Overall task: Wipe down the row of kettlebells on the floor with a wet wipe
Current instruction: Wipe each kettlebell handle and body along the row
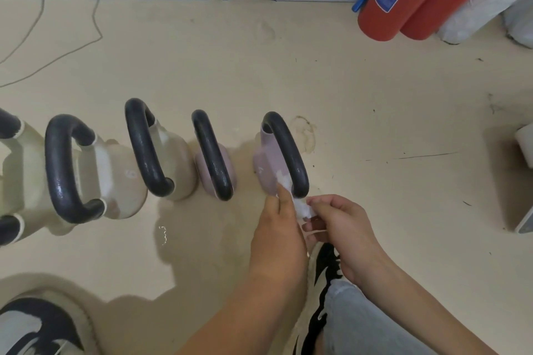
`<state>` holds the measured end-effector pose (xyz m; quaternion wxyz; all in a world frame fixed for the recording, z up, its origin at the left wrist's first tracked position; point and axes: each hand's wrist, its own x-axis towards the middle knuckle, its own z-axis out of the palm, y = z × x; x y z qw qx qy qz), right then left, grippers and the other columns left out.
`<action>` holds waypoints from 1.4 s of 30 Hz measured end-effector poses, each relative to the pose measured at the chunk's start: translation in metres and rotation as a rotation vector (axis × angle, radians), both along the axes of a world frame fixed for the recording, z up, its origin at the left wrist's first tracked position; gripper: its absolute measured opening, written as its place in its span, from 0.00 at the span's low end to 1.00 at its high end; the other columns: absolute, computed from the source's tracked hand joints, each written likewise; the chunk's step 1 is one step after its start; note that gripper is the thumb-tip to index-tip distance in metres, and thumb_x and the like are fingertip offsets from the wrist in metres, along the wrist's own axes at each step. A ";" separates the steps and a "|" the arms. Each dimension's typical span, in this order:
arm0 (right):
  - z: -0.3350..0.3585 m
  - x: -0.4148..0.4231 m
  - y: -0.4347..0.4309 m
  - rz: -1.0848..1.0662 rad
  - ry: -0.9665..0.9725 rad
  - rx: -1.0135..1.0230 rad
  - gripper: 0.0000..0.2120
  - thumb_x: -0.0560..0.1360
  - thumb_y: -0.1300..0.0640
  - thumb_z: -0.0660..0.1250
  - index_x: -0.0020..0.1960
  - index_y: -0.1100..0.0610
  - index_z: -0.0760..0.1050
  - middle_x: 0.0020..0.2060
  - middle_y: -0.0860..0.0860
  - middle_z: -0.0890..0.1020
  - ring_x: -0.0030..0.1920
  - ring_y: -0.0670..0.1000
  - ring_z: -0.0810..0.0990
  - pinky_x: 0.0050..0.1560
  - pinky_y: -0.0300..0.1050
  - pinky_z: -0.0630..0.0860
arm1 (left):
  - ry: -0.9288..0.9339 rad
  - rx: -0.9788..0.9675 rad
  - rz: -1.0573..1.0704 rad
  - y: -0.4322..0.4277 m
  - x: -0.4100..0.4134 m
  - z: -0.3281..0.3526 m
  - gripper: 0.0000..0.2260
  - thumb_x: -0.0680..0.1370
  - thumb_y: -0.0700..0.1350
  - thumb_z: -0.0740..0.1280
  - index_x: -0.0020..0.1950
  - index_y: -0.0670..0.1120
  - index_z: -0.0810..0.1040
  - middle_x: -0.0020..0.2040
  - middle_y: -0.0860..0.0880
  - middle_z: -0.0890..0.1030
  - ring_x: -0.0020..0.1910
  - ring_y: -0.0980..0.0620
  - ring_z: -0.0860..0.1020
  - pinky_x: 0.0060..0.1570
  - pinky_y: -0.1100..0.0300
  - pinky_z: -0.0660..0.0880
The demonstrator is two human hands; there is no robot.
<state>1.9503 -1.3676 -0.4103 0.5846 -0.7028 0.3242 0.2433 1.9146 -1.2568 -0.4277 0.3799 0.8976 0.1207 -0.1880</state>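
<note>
- Close together, the left hand [277, 230] and right hand [343, 233] both pinch a crumpled white wet wipe [301, 207]
- The wipe touches the near edge of the row's rightmost pink kettlebell with black handle [269, 164]
- Open beige floor [389, 124] lies to its right

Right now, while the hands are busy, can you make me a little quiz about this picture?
1. True or false: the left hand and the right hand both hold the wipe.
2. The kettlebell nearest the wipe is: A pink, B green, C blue.
3. Fill in: its handle is coloured ____.
Key: 1 true; 2 A; 3 black.
</note>
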 end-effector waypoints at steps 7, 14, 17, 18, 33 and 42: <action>0.000 -0.006 -0.005 -0.024 0.030 -0.102 0.08 0.79 0.62 0.66 0.48 0.60 0.84 0.37 0.56 0.84 0.36 0.53 0.81 0.38 0.47 0.80 | 0.152 -0.135 0.204 0.005 -0.028 -0.005 0.14 0.81 0.41 0.60 0.67 0.44 0.74 0.56 0.49 0.73 0.48 0.52 0.75 0.46 0.64 0.70; 0.003 -0.009 -0.004 -0.045 0.042 -0.020 0.08 0.80 0.62 0.65 0.52 0.62 0.82 0.38 0.57 0.84 0.35 0.53 0.81 0.37 0.48 0.79 | -0.078 -0.336 0.278 0.007 0.007 0.017 0.23 0.85 0.44 0.56 0.78 0.60 0.62 0.62 0.54 0.72 0.50 0.62 0.74 0.42 0.76 0.70; 0.003 -0.008 -0.003 -0.033 0.032 0.000 0.08 0.80 0.62 0.65 0.52 0.62 0.82 0.37 0.57 0.84 0.35 0.53 0.80 0.38 0.49 0.78 | -0.064 -0.250 0.135 0.009 0.011 0.004 0.26 0.85 0.43 0.56 0.81 0.59 0.57 0.65 0.48 0.72 0.54 0.56 0.75 0.51 0.68 0.73; 0.003 -0.008 -0.004 -0.032 0.026 0.001 0.08 0.81 0.62 0.64 0.52 0.62 0.82 0.37 0.57 0.83 0.35 0.53 0.80 0.39 0.49 0.78 | -0.058 -0.204 0.104 0.011 0.008 -0.002 0.26 0.85 0.43 0.56 0.82 0.57 0.56 0.65 0.47 0.72 0.56 0.53 0.75 0.54 0.63 0.74; 0.001 -0.011 -0.009 -0.047 0.023 0.016 0.08 0.81 0.62 0.65 0.53 0.62 0.82 0.36 0.56 0.83 0.35 0.53 0.81 0.42 0.51 0.79 | -0.059 -0.355 0.489 0.004 -0.003 0.017 0.21 0.85 0.43 0.58 0.77 0.57 0.68 0.55 0.57 0.74 0.50 0.63 0.76 0.44 0.77 0.68; 0.000 -0.011 -0.013 -0.083 0.037 0.018 0.06 0.79 0.63 0.67 0.51 0.62 0.83 0.36 0.56 0.84 0.35 0.52 0.82 0.39 0.47 0.79 | 0.089 -0.319 0.349 -0.027 -0.022 0.017 0.19 0.83 0.43 0.59 0.73 0.49 0.74 0.60 0.52 0.79 0.58 0.56 0.77 0.59 0.65 0.74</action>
